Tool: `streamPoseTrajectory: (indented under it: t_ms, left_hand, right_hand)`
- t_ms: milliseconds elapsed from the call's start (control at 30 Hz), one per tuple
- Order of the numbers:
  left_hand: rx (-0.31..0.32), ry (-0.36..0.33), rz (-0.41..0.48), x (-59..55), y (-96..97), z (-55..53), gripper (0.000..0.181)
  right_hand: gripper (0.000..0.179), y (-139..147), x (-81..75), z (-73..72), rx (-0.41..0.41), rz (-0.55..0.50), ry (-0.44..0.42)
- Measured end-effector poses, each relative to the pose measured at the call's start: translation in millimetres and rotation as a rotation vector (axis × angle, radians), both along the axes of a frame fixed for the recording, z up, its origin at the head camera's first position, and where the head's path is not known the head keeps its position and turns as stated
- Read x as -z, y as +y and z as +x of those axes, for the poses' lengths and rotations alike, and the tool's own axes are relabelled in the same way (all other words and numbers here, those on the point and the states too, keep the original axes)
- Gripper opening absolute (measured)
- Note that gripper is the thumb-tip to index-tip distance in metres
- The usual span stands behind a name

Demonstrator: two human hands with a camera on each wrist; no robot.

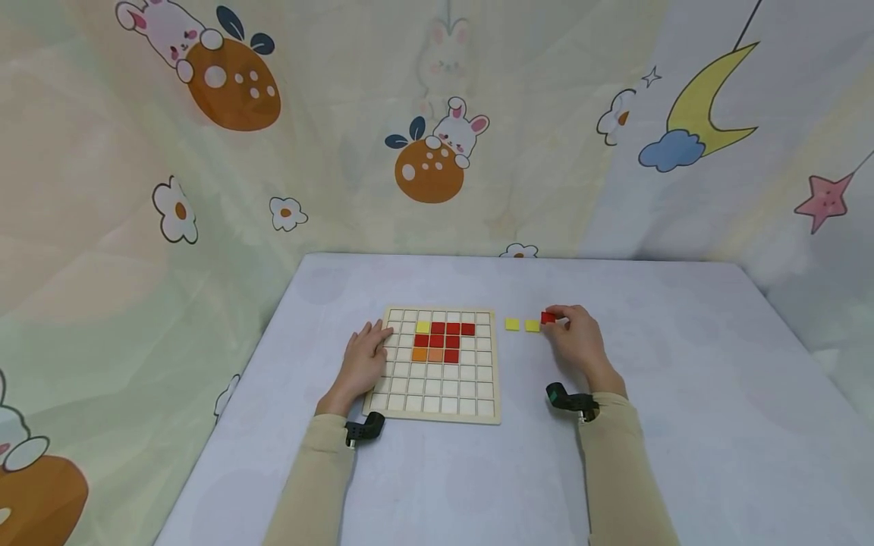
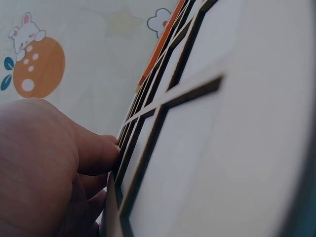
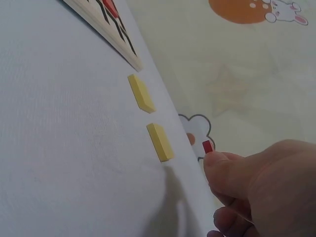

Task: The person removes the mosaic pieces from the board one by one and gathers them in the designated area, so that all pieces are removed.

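A red square tile (image 1: 548,318) is pinched between the thumb and fingers of my right hand (image 1: 579,339), to the right of two yellow tiles (image 1: 512,324) on the table. In the right wrist view only a small corner of the red tile (image 3: 208,146) shows past the thumb. My left hand (image 1: 364,359) rests at the left edge of a wooden grid board (image 1: 437,418), fingertips on its rim. Red, orange and yellow tiles sit in cells of the board's upper middle; the other cells show pale. The left wrist view has the thumb (image 2: 96,153) against the board's edge.
A white cloth covers the table (image 1: 717,364), whose far edge meets a patterned fabric backdrop (image 1: 546,189). Each wrist wears a black camera, such as the right wrist camera (image 1: 572,401).
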State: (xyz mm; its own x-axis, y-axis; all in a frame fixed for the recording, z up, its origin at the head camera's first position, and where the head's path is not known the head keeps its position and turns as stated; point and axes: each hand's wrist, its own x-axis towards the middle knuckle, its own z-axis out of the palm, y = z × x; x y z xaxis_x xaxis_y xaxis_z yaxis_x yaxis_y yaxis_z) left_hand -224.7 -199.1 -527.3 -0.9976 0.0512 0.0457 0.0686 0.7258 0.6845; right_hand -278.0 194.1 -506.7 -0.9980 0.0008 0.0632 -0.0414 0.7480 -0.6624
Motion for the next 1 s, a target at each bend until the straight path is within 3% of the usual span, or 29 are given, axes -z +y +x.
streamPoseTrajectory:
  t_ms: [767,1000]
  left_hand:
    - [0.007,0.008,0.014,-0.9,-0.8,1.7,0.043]
    - [0.005,0.006,0.005,1.4,-0.4,-0.3,0.043]
  right_hand:
    - [0.033,7,7.4,2.4,0.001,0.086,-0.02]
    - [0.031,8,11.4,2.7,-0.009,0.108,0.013]
